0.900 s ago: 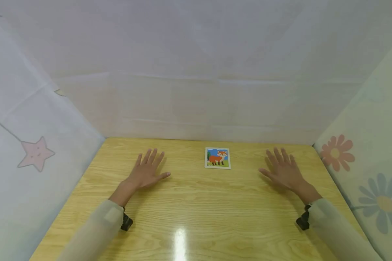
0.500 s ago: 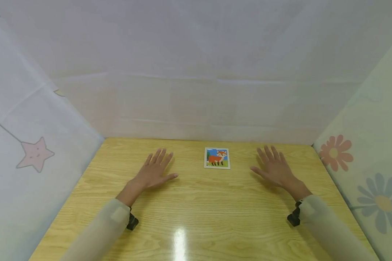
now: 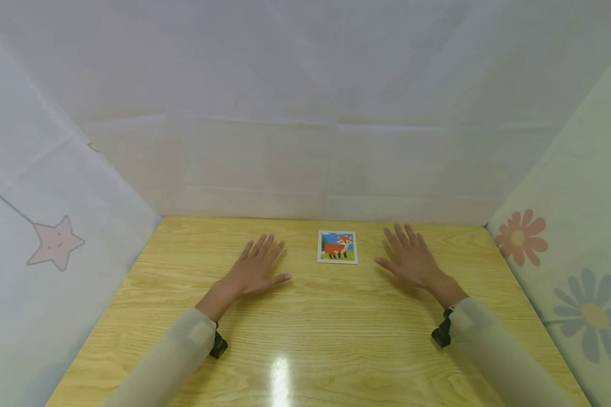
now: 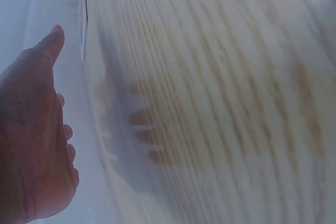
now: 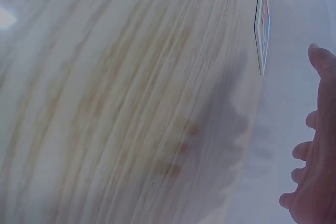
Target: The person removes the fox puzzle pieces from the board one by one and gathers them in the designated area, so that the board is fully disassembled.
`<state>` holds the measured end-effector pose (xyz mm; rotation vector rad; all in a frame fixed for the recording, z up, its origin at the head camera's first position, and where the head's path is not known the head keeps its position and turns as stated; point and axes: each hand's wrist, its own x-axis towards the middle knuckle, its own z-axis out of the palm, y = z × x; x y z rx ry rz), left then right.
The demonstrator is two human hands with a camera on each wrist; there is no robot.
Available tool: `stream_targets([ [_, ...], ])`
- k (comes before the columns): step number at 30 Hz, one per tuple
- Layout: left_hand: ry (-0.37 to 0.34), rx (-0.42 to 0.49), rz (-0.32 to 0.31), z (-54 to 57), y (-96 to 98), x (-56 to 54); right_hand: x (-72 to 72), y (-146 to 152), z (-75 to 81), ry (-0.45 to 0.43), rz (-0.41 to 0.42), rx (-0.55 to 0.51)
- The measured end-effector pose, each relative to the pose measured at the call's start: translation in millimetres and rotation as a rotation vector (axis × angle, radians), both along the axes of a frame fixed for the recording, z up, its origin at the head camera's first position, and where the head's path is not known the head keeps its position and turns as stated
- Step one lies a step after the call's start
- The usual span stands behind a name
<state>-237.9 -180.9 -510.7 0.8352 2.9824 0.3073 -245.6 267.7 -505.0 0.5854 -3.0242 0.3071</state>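
A small square fox picture [image 3: 338, 247] with a pale border lies flat toward the back of the wooden table [image 3: 326, 328]. To its left hovers my left hand [image 3: 252, 272], fingers straight and thumb pointing toward the picture. My right hand [image 3: 413, 263] is on the other side, closer to it, also with fingers extended. Neither hand holds anything. Both wrist views show the hands raised over the tabletop, with shadows below, and the picture [image 5: 262, 30] edge-on beyond the right thumb. In the left wrist view, the picture [image 4: 82, 19] shows as a thin sliver past the thumb.
A white cloth wall [image 3: 305, 169] rises right behind the table's back edge. Patterned cloth flanks both sides, with a pink star [image 3: 57, 243] on the left and flowers [image 3: 596, 315] on the right. A black wrist camera [image 3: 441, 334] sits under each sleeve cuff.
Both hands have moved inward, the left one to the right and the right one to the left, narrowing the gap to the fox picture. The picture stays in place.
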Motion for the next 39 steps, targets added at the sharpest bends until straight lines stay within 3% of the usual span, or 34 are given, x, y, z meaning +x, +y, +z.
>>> stream_targets([
  [10,0.000,-0.018,-0.052,-0.4,18.4,-5.0,-6.7,-23,5.9,-0.030,0.056,-0.075],
  [17,-0.033,-0.018,-0.086,-2.4,33.6,-9.0,-15.4,-35,2.1,-0.045,0.124,-0.158],
  [26,-0.077,-0.038,-0.120,3.0,51.0,-6.1,-22.4,-47,-6.5,-0.086,0.159,-0.254],
  [39,-0.105,-0.057,-0.176,-9.6,74.6,-11.4,-37.0,-59,-14.0,-0.125,0.185,-0.403],
])
